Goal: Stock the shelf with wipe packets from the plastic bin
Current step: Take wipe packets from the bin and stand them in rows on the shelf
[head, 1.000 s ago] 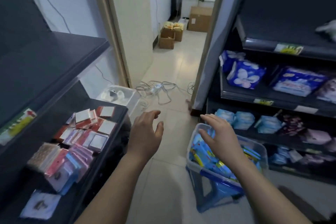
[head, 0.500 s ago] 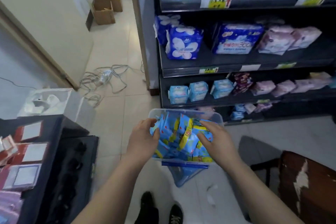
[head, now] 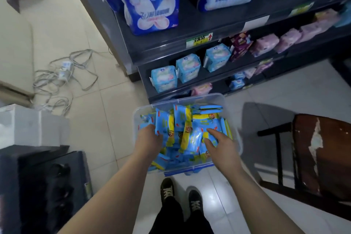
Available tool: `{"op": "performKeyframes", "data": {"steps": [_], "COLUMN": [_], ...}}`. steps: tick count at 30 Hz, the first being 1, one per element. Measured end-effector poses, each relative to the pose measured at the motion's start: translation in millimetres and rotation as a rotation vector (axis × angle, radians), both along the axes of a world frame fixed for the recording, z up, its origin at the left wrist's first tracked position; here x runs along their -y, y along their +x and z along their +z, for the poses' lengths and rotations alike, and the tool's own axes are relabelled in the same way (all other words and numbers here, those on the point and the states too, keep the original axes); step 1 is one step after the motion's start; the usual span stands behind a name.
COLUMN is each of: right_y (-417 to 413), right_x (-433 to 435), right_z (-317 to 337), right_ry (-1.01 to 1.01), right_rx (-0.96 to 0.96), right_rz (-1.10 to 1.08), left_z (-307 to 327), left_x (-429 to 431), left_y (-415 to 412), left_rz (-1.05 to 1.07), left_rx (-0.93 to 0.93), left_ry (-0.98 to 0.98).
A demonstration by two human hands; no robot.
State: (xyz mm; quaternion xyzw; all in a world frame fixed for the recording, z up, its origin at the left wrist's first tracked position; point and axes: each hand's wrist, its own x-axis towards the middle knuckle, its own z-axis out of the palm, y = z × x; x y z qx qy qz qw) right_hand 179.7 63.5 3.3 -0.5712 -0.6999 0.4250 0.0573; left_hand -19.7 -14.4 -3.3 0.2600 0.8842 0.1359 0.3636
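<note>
Clear plastic bin (head: 190, 100) of blue-and-yellow wipe packets (head: 190, 129) sits right under both hands, dark grey shelf (head: 161, 45) just beyond. Left hand (head: 149, 140) has its fingers buried in the pile, so I can't tell if it's gripping. Right hand (head: 220, 148) is splayed loose, probably about to scoop a bunch.

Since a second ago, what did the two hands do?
The left hand came across from the open air above the floor and went down into the blue and yellow wipe packets, with its fingers curled in among them. The right hand stayed over the clear plastic bin, fingers spread. The bin stayed where it was, full of packets.
</note>
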Motion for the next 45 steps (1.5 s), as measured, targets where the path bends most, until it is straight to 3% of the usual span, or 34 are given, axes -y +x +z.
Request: {"op": "performKeyframes", "data": {"steps": [13, 16, 21, 28, 34, 45], "right_y": [-6.0, -8.5, -18.8, -42.2, -46.6, -84.6], "right_x": [-12.2, -11.3, -9.6, -9.1, -7.7, -13.1], "right_z": [-102.7, -118.3, -153.4, -180.8, -149.7, 20.5], "right_ry": [-0.081, -0.130, -0.192, -0.204, -0.193, -0.160], "right_rx": [0.082, 0.096, 0.145, 0.202, 0.111, -0.230], "right_rz": [-0.002, -0.044, -0.104, -0.137, -0.075, 0.167], "left_z": [-89.6, -91.4, -74.5, -66.8, -48.1, 63.8], "left_x": [-37.9, -29.1, -7.3, 18.9, 31.9, 66.4], "left_y": [-2.3, -0.6, 2.6, -2.1, -5.7, -18.7], "left_rz": [-0.115, -0.068, 0.102, 0.327, 0.479, 0.808], "left_rx": [-0.156, -0.107, -0.098, -0.017, -0.032, -0.059], "left_ry": [-0.252, -0.150, 0.187, 0.301, 0.352, 0.593]}}
